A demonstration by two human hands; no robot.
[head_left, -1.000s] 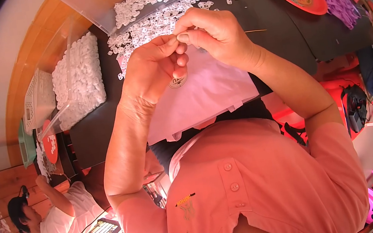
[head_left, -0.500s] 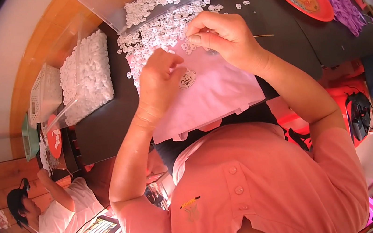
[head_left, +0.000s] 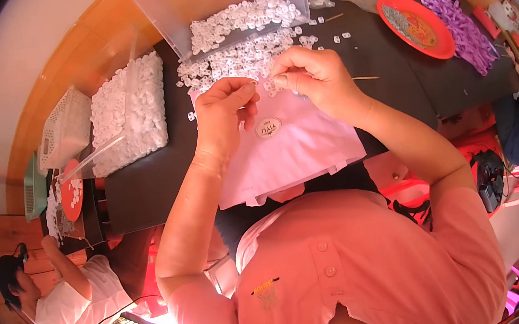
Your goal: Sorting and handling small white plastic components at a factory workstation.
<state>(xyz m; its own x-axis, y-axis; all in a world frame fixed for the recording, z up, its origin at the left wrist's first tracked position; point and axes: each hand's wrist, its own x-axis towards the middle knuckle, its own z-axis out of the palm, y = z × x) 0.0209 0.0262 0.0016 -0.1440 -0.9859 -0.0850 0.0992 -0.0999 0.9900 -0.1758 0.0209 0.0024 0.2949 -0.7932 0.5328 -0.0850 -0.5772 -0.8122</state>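
Note:
My left hand (head_left: 222, 116) hovers above the left part of a pink cloth (head_left: 291, 154), thumb and forefinger pinched together. A tiny pale edge shows at their tips, too small to name. Facing it, my right hand (head_left: 325, 84) also pinches thumb and forefinger, on something I cannot make out. Only a small gap separates the two sets of fingertips. Just beyond them spreads a heap of small white plastic pieces with holes (head_left: 239, 60), some lying on the cloth's far edge. The cloth has a round white label (head_left: 269, 127) and covers my lap and the table edge.
A clear bin (head_left: 155, 15) with more white pieces opens toward the heap. Left is a clear box of white pieces (head_left: 128, 113). Far right stand a red plate (head_left: 447, 45) and purple strips (head_left: 462, 30). A thin stick (head_left: 365, 78) lies right. Other people sit at both sides.
My left hand has risen toward the right hand, its fingers closing from a loose curl to a pinch. The right hand stays pinched near the heap. The whole view has shifted slightly.

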